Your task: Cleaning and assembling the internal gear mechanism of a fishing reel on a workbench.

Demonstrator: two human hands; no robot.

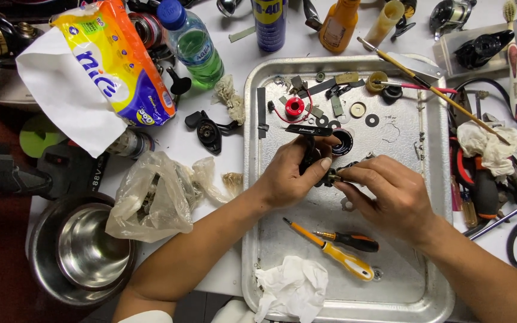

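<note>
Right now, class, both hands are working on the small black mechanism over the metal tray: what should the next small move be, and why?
Probably keep the left hand steady around the black mechanism while the right hand eases its pinched small part in. The two hands meet at that part, and the tray lies below to catch anything dropped.

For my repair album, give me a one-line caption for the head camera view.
Left hand and right hand hold a small black mechanical part over a metal tray beside two screwdrivers.

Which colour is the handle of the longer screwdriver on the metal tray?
Yellow-orange screwdriver handle, head view.
</note>
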